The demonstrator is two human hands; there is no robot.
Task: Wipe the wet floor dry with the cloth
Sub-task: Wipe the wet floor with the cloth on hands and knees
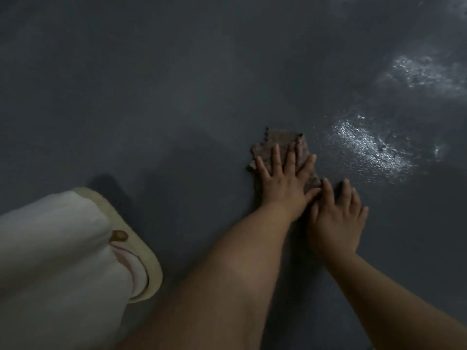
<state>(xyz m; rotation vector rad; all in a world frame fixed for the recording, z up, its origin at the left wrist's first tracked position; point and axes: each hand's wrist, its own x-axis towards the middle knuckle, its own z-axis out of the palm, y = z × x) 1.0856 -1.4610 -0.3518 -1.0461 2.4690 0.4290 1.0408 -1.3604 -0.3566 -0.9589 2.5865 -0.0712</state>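
Note:
A small brown cloth point(283, 141) lies crumpled on the dark grey floor point(177, 97), right of centre. My left hand point(284, 183) presses flat on it with fingers spread, holding it against the floor. My right hand point(338, 223) rests flat on the bare floor just right of the cloth, fingers apart, its thumb side touching my left hand and the cloth's near corner. A shiny wet patch point(366, 145) glistens a short way right of the cloth.
Another wet patch point(419, 72) shines farther off at the upper right. My leg in white trousers point(55, 261) and a beige slipper point(141, 253) stand at the lower left. The floor to the left looks matt and dark.

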